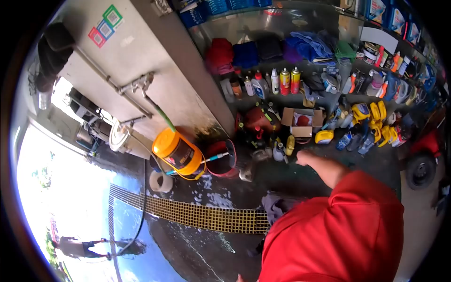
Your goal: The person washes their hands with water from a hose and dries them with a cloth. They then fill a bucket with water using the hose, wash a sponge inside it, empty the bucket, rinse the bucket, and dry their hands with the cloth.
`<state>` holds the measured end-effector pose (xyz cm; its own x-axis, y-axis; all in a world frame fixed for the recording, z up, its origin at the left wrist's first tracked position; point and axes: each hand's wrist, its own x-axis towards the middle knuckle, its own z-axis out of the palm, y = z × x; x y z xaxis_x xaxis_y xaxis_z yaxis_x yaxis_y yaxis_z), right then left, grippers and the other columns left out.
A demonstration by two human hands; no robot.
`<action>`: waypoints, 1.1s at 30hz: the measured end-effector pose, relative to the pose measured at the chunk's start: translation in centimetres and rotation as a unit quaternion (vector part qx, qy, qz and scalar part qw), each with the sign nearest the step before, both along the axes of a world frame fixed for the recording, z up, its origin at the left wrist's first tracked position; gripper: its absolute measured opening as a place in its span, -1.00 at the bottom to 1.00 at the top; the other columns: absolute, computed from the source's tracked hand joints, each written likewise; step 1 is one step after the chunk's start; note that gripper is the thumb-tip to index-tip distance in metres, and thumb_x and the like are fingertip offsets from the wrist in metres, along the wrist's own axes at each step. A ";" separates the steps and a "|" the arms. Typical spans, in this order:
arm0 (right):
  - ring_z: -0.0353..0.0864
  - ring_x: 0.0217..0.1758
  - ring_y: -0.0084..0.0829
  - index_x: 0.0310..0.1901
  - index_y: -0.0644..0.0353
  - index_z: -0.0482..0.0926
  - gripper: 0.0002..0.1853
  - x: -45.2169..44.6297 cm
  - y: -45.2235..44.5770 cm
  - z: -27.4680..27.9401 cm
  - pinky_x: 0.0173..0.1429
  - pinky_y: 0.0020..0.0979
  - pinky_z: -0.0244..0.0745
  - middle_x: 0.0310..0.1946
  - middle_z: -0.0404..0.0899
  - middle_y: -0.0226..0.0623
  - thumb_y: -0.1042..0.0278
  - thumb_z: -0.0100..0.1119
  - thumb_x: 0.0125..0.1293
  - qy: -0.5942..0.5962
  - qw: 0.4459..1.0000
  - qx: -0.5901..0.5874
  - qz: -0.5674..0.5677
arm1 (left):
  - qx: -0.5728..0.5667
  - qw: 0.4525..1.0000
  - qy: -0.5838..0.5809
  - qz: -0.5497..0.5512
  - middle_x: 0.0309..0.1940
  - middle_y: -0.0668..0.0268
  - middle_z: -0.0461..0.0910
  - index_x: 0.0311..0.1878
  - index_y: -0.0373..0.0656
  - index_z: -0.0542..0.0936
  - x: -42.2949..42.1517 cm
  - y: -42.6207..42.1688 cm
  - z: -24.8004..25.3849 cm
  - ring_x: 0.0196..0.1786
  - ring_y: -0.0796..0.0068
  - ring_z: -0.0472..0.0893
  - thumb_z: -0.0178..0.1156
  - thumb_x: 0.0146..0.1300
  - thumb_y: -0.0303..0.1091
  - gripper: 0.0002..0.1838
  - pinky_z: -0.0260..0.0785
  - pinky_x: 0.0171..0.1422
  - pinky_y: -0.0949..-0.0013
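Note:
My right hand (304,157) reaches out at the end of a bare forearm from a red sleeve. Its fingers look curled in, and nothing shows in them. On the floor close beyond it stand a white spray bottle (279,152) and a yellow bottle (290,143). An open cardboard box (297,129) sits a little farther up. Of my left hand (240,278), only a fingertip shows at the bottom edge, with the rest out of frame. Grey cloth (277,206) lies against the front of my red shirt.
A yellow bucket (173,149), a red tub (221,164) and a white pail (161,182) stand by the pillar. A floor grate (202,212) crosses the wet floor. Shelves hold folded cloths (246,54) and spray cans (284,81). Another person (77,247) is outside, lower left.

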<state>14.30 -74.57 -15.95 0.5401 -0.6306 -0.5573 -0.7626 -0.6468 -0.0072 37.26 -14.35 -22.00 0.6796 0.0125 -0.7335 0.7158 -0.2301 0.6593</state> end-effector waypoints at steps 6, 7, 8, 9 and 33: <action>0.65 -0.38 -0.15 -0.21 0.33 0.59 -0.52 3.1 -9.7 -2.6 -0.33 -0.10 0.53 -0.33 0.61 0.02 -0.05 0.16 0.19 -0.128 0.980 0.095 -0.121 | 0.073 0.995 0.052 -0.042 -0.10 0.19 0.55 0.15 -0.23 0.41 -1.4 -5.9 -1.6 -0.11 0.34 0.54 0.09 0.29 -0.13 -0.53 0.42 -0.07 0.19; 0.63 -0.58 -0.19 -0.37 0.32 0.62 -0.52 5.4 -12.4 -2.5 -0.53 -0.19 0.51 -0.52 0.60 0.02 -0.06 0.13 0.22 -0.179 0.982 0.021 -0.050 | 0.084 0.994 0.057 -0.038 -0.11 0.19 0.56 0.14 -0.25 0.42 -1.6 -6.9 -1.7 -0.12 0.35 0.55 0.10 0.28 -0.14 -0.54 0.42 -0.08 0.21; 0.56 -0.65 -0.23 -0.44 0.25 0.59 -0.56 7.7 -15.8 -2.2 -0.57 -0.23 0.45 -0.59 0.57 -0.09 -0.04 0.10 0.25 -0.227 0.962 0.121 -0.088 | 0.094 0.993 0.060 -0.034 -0.13 0.18 0.56 0.12 -0.27 0.43 -1.9 -7.6 -1.7 -0.14 0.36 0.55 0.11 0.27 -0.16 -0.54 0.42 -0.09 0.22; 0.46 -0.73 -0.33 -0.46 0.21 0.53 -0.59 10.9 -19.5 -0.3 -0.62 -0.26 0.39 -0.64 0.51 -0.24 -0.01 0.08 0.29 -0.219 0.923 0.251 -0.191 | 0.104 0.992 0.063 -0.031 -0.15 0.18 0.56 0.11 -0.30 0.44 -2.1 -8.6 -1.5 -0.15 0.36 0.55 0.12 0.27 -0.18 -0.55 0.42 -0.11 0.24; 0.51 0.07 0.07 0.03 0.38 0.47 -0.43 45.3 -50.8 24.7 0.12 -0.10 0.42 -0.01 0.51 0.17 -0.05 0.12 0.28 -0.569 0.783 -0.233 -0.098 | 0.170 0.969 0.109 0.143 -0.23 0.39 0.55 0.26 -0.09 0.40 -10.4 -23.3 12.0 -0.43 0.59 0.45 0.18 0.27 -0.13 -0.48 0.29 -0.46 0.48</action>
<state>59.64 -125.34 8.73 0.3877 -0.7545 0.5295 -0.5180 -0.6535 -0.5520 26.87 -37.66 -9.95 0.4417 0.4428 -0.7803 0.8963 -0.1787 0.4060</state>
